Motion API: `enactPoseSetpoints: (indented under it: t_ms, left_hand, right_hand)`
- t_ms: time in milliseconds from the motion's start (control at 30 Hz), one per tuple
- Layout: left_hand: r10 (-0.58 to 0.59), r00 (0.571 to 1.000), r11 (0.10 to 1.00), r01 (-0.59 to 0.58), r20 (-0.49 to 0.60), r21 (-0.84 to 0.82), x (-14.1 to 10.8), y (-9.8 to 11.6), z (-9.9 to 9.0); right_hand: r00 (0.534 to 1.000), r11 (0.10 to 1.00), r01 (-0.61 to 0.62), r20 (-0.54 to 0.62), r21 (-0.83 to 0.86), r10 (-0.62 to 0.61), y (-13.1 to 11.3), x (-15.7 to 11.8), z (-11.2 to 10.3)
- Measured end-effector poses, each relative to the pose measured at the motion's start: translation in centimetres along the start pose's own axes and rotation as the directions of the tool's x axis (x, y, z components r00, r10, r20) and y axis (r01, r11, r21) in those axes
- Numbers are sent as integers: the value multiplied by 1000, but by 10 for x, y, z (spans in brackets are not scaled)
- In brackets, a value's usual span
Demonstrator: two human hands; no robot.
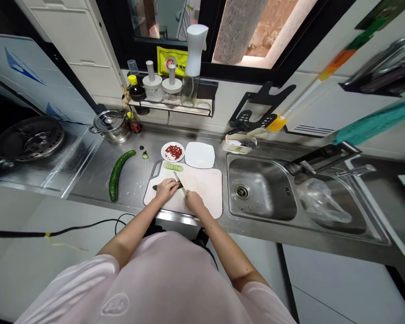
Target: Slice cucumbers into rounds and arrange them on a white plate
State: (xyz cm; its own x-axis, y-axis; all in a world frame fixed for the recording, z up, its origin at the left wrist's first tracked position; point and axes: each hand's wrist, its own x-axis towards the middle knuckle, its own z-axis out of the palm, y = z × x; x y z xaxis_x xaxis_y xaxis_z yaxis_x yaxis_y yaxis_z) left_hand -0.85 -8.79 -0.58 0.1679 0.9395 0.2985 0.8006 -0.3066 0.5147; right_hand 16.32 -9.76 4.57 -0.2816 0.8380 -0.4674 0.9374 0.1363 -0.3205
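A stainless steel counter (131, 180) runs along the wall, wet in patches, with a double sink (259, 189) set into its right side. A white cutting board (202, 191) lies near its front edge. Left of the board lies a cucumber (116, 175), with two small cucumber pieces (144, 155) near its far end. Just behind the board sit a plate of chopped red chili (173, 151) and a bare white plate (200, 155), side by side. A lidded steel pot (110, 127) stands at the back left, and a small white tray (239, 145) stands behind the sink.
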Motion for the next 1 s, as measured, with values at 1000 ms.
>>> enactPoseSetpoints:
  t_ms: [1000]
  left_hand:
    - [-7,1000,1000,7,5,12,1,-1,0]
  right_hand:
    - [1000,1000,-11,21,-10,11,3,0,6]
